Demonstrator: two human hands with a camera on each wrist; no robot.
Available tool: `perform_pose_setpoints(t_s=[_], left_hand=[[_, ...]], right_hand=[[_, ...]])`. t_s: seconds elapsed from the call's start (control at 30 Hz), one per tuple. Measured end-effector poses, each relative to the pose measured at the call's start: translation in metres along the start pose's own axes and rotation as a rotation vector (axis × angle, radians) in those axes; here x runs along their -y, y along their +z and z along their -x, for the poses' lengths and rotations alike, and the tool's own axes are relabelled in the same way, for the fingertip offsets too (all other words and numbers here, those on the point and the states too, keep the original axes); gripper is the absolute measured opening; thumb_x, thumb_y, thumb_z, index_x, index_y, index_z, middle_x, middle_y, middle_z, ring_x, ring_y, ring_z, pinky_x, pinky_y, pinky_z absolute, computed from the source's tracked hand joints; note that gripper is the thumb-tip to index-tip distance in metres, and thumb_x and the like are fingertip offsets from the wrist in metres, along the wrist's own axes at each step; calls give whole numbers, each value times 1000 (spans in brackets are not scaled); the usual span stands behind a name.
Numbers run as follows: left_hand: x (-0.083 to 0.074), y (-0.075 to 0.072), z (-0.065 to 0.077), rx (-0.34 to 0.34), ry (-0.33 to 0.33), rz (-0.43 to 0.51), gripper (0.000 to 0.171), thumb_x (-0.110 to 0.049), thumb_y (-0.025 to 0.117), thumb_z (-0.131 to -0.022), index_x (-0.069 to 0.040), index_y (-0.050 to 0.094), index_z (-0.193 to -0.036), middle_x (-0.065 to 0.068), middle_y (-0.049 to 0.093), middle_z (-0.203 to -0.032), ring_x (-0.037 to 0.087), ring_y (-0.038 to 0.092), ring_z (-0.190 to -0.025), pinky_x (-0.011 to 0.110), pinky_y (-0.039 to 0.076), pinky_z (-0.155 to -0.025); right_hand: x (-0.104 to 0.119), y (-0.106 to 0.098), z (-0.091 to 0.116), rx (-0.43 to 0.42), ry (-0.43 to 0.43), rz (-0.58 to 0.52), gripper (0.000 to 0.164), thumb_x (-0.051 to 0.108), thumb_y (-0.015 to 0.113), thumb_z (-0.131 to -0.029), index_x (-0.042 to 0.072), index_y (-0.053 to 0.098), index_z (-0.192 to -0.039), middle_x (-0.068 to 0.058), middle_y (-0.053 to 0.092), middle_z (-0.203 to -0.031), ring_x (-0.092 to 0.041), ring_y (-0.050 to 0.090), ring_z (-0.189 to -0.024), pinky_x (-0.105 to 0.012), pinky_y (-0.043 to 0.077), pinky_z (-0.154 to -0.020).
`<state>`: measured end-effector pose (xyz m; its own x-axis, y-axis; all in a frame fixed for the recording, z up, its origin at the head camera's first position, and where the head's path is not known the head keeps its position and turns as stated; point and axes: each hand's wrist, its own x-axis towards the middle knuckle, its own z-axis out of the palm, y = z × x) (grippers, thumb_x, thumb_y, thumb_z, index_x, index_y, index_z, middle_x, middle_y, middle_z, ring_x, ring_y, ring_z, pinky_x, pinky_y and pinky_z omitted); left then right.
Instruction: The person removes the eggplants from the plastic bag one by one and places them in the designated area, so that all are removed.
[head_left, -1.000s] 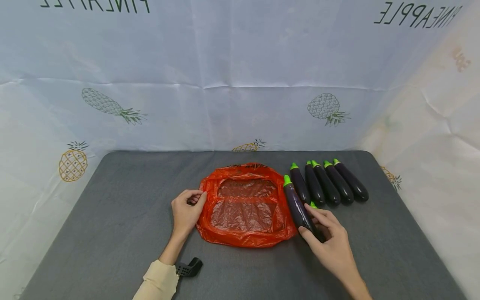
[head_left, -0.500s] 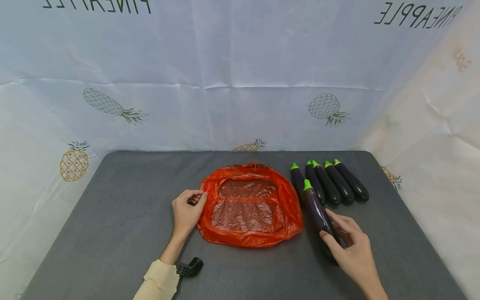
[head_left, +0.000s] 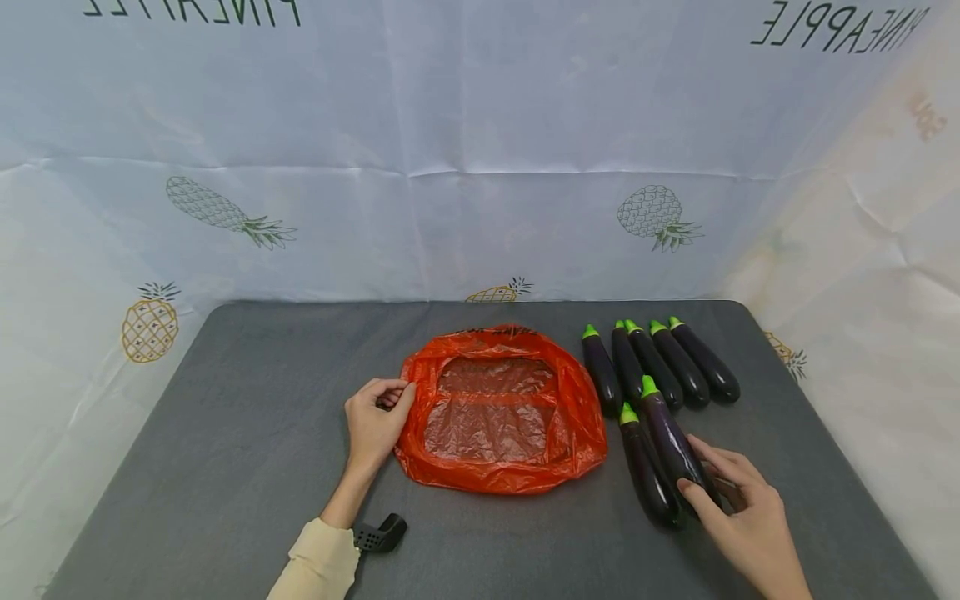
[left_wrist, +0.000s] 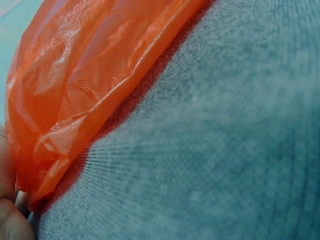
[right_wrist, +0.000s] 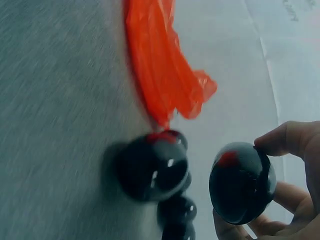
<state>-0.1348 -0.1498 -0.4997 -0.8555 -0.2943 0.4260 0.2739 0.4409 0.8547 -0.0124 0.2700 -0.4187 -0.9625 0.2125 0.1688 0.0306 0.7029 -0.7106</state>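
Note:
An orange-red plastic bag [head_left: 491, 478] stands on the dark table with its mouth spread wide. My left hand [head_left: 378, 421] pinches the bag's left rim; in the left wrist view, thumb and fingers [left_wrist: 12, 215] meet at the gathered edge of the bag [left_wrist: 75, 85]. My right hand [head_left: 738, 500] grips an eggplant [head_left: 675, 442] by its lower end, its green cap pointing away. Held up off the table, this eggplant [right_wrist: 240, 185] shows its rounded end in the right wrist view. Just left of it lies another eggplant [head_left: 647, 475] on the table.
Several more eggplants lie side by side at the back right, the leftmost eggplant [head_left: 602, 375] close to the bag. A grey cloth covers the table [head_left: 247, 433]. Behind hangs a white curtain [head_left: 480, 233] with printed pineapples. A black wrist device [head_left: 381, 533] sits by the left sleeve.
My right hand has carried the eggplant rightward and toward me, away from the bag's right rim, uncovering the eggplant lying beneath. The bag's right side has spread outward. My left hand stays put.

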Motion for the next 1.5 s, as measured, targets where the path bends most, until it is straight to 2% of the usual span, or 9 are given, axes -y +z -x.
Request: perform_pose_setpoints(t_s=[0.1,0.27,0.4,0.57,0.67,0.8,0.9,1.03,1.5], left_hand=[[0,0,0,-3,1,13,5,-9,81,-87,-8,79,-82,7,69,-71,3,56,-62,11,45,-60],[-1,-1,0,-2,-11,18,5,-9,80,-87,-9,79,-82,7,70,-71,6,56,-63,10,45,-60],[-2,-1,-1,2,-24,-3,5,-8,81,-86,-7,79,-83,8,70,-72,5,56,-63,10,45,-60],[-2,-1,0,7,-20,-21,4,-7,82,-85,-5,78,-83,8,69,-71,4,56,-63,9,45,-60],[-2,-1,0,6,-18,-22,4,-7,82,-85,-5,78,-83,8,69,-71,3,55,-62,9,45,-60],[-2,-2,1,7,-20,-21,4,-8,81,-85,-5,78,-84,8,69,-71,3,55,-63,10,45,-60],[-3,-2,1,7,-23,-19,4,-8,81,-86,-6,78,-84,8,69,-72,4,55,-63,10,45,-60],[-2,-1,0,7,-25,-19,4,-9,81,-86,-6,79,-84,8,69,-72,4,56,-63,10,45,-61],[0,0,1,-4,-11,-27,5,-8,81,-86,-6,78,-83,7,69,-71,2,55,-62,11,45,-60]], right_hand=[[-10,-4,2,2,41,42,48,13,78,-90,12,66,-136,23,55,-112,28,42,-99,7,39,-76],[-25,-13,6,43,101,89,49,14,77,-91,9,65,-138,-9,62,-119,30,39,-92,5,40,-70],[-33,-21,5,114,122,151,50,16,77,-92,7,64,-139,-19,64,-117,25,42,-84,-13,55,-69],[-38,-24,3,197,143,213,52,20,77,-91,4,63,-138,-19,66,-113,-2,62,-86,-43,62,-73],[-39,-23,2,235,142,226,52,21,77,-92,3,62,-138,-20,66,-116,-21,68,-89,-45,61,-75],[-40,-22,-1,274,144,225,53,21,75,-93,1,61,-139,-23,66,-118,-32,70,-96,-44,61,-78],[-43,-20,-2,254,129,227,51,19,77,-91,1,62,-137,-22,67,-113,-11,69,-89,-33,61,-73],[-48,-15,-2,204,107,228,49,19,79,-89,4,66,-134,-20,69,-110,18,51,-77,-16,52,-65],[-46,-8,-11,221,137,216,53,26,78,-91,2,64,-136,-24,70,-118,12,56,-79,-18,55,-67]])
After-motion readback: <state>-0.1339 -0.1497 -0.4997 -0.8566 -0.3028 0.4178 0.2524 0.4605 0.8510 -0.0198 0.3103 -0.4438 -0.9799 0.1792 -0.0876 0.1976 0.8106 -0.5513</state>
